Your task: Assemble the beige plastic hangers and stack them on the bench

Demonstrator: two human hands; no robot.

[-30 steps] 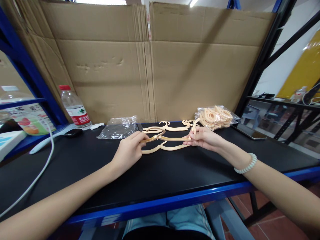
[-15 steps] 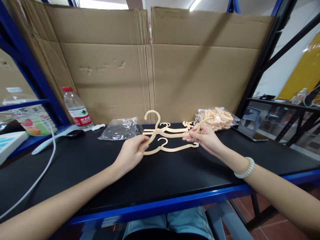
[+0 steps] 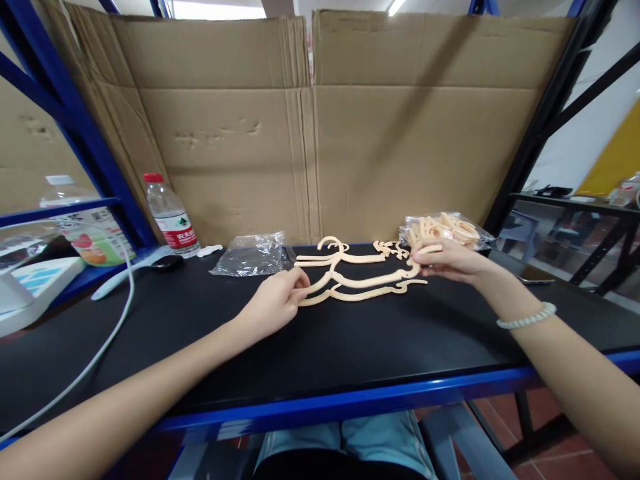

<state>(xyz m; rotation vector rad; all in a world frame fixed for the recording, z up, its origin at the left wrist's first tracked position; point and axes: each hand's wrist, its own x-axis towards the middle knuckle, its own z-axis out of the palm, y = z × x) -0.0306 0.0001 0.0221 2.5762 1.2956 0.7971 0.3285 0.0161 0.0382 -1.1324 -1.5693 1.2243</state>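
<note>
My left hand (image 3: 280, 293) is closed on the left end of a cream plastic clothes hanger (image 3: 370, 281), pinching it just above the table. At the hanger's right end my right hand (image 3: 445, 259) pinches a curved cream strip (image 3: 431, 249). The strip meets the hanger's curled tip; whether they are joined I cannot tell. Below the held hanger lies a second hanger (image 3: 367, 295), its left end partly hidden by my left hand. Behind, more cream hanger parts (image 3: 363, 258) lie on the table, partly covered by the held hanger's hook.
A clear bag of cream pieces (image 3: 450, 230) sits at the back right, beside small loose cream pieces (image 3: 393, 249). A crumpled clear bag (image 3: 253, 255), a red-capped bottle (image 3: 173, 217) and a white cable (image 3: 117, 313) are on the left. Cardboard (image 3: 240, 153) walls the back.
The held hanger has come down closer to the second hanger, its hook lower and tilted back. My right hand has shifted right with the strip, to the hanger's tip.
</note>
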